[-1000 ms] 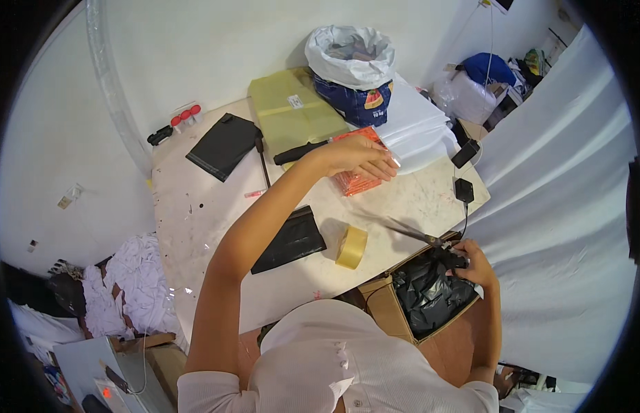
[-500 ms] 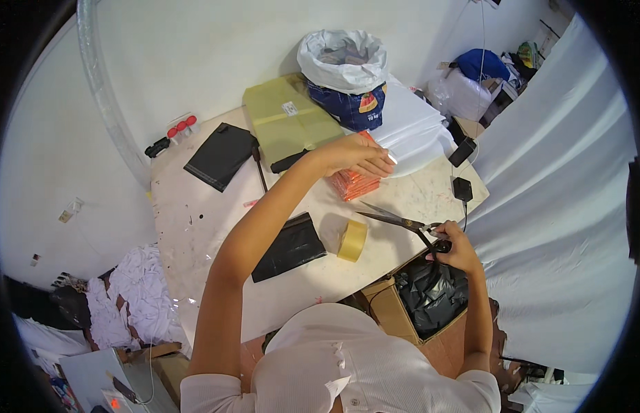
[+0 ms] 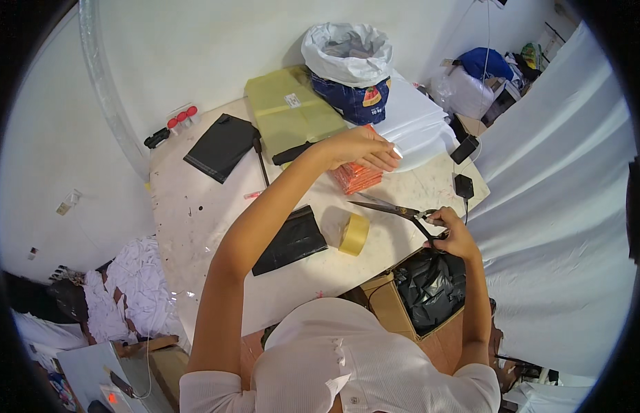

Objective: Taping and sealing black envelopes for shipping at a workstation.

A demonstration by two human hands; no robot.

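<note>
My left hand (image 3: 363, 148) reaches over a stack of orange packets in clear wrapping (image 3: 358, 180), its fingers curled together. A small bright white bit (image 3: 397, 153) shows at its fingertips; its kind is too small to make out. In my right hand (image 3: 455, 234) are large black-handled scissors (image 3: 395, 208), blades slightly parted and pointing left above the table. A roll of yellowish tape (image 3: 354, 234) stands left of the scissors. Partly behind my left forearm lies a black plastic mailing bag (image 3: 294, 242).
Along the table's (image 3: 189, 241) far side are another black bag (image 3: 222, 148), a yellow-green wrapped pack (image 3: 292, 110), a blue-and-white sack (image 3: 351, 93) and white sheets (image 3: 420, 124). A carton of black plastic (image 3: 382, 303) stands at the front edge. A black adapter (image 3: 464, 186) lies at right.
The scissors and my right hand have shifted slightly left and up. My left hand has moved a little right and up over the orange packets. The view has shifted slightly.
</note>
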